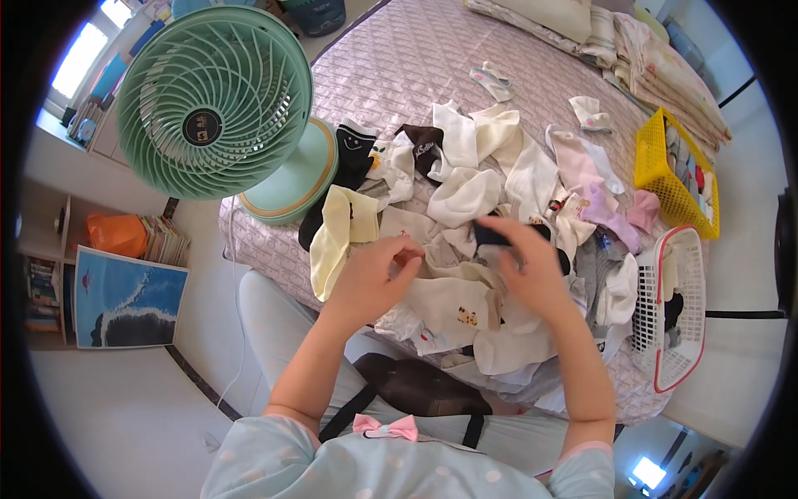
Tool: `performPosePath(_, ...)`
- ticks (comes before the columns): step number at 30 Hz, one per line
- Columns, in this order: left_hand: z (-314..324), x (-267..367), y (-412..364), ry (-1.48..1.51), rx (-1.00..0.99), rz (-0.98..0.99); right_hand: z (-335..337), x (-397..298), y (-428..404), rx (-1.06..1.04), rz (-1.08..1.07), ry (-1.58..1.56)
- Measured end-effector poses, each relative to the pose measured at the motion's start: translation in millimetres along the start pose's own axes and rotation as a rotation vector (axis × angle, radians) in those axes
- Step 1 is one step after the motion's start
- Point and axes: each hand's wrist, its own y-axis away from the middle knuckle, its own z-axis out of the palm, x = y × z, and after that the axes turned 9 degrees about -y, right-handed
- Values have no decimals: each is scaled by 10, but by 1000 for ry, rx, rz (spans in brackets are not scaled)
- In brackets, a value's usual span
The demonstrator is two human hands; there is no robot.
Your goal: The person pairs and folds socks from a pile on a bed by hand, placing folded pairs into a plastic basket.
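Many loose socks lie heaped on a bed with a patterned quilted cover (399,56). My left hand (376,274) is above the near left part of the heap, fingers curled; whether they touch a sock cannot be told. Beside it lies a pale yellow sock (330,249). My right hand (530,265), blurred, is over the middle of the heap, thumb and fingers apart, near a dark navy sock (490,236); contact is unclear. Between the hands are white and cream socks, one with small brown animal figures (467,316). A lilac sock (611,215) and a pink sock (643,211) lie at the right.
A green fan (215,106) stands at the bed's left, its cord hanging down. On the right are a yellow plastic basket (664,193) holding folded items and a white basket (648,305) with red trim, tipped sideways. Folded bedding (673,81) lies at the far right.
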Motion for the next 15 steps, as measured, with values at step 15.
performPosePath(15, 552, -43, 5, -323, 267, 447, -1033, 880, 362, 610, 279, -75)
